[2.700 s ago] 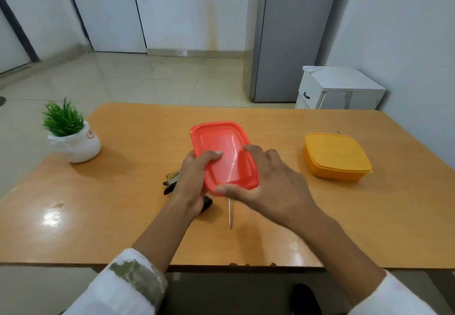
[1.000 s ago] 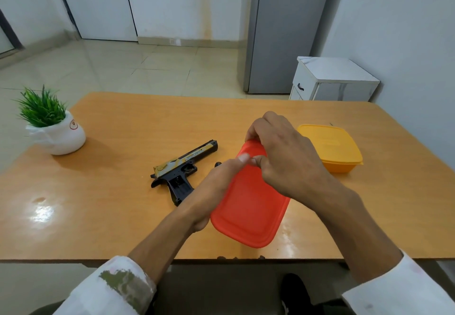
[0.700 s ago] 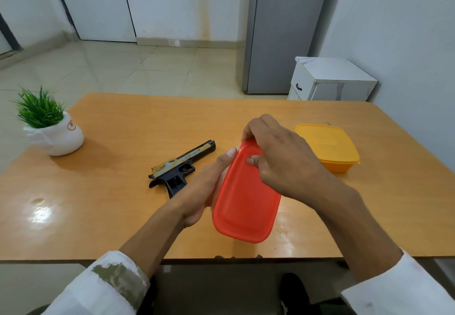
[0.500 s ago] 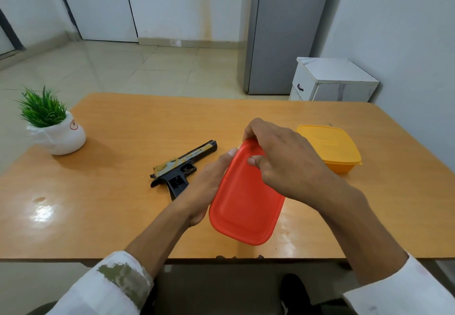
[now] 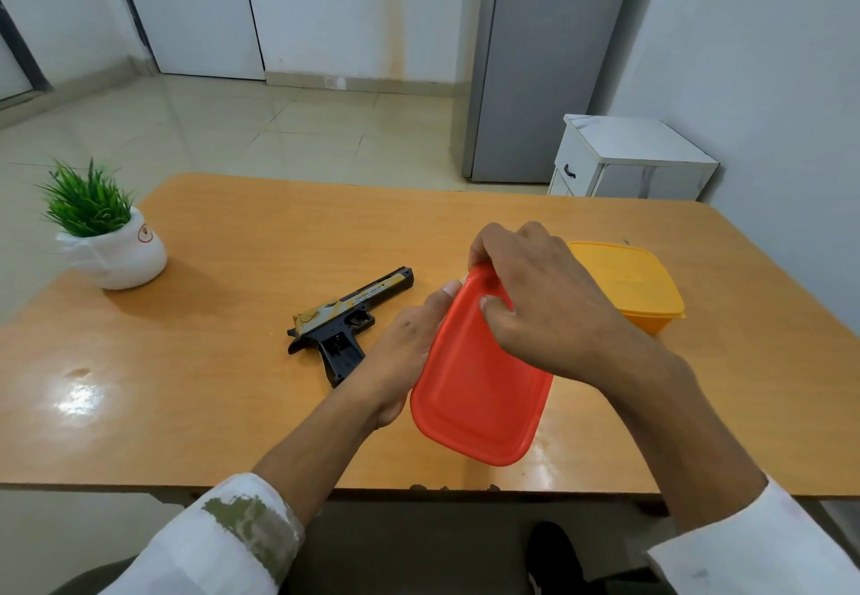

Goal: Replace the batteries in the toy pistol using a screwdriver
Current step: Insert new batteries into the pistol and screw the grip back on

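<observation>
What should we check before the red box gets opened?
1. Grip of left hand on red box: ok.
2. Grip of right hand on its far edge: ok.
3. Box open: not ok, looks shut.
4. Pistol lying on table, apart from the box: ok.
5. Screwdriver ready: cannot tell, none in view.
6. Batteries inside: cannot tell.

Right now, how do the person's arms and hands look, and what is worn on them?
The left hand and right hand are bare: no glove, ring or watch shows. Both forearms are uncovered up to white sleeves. The left sleeve carries an olive-brown stain near its cuff; the right sleeve looks plain white.
</observation>
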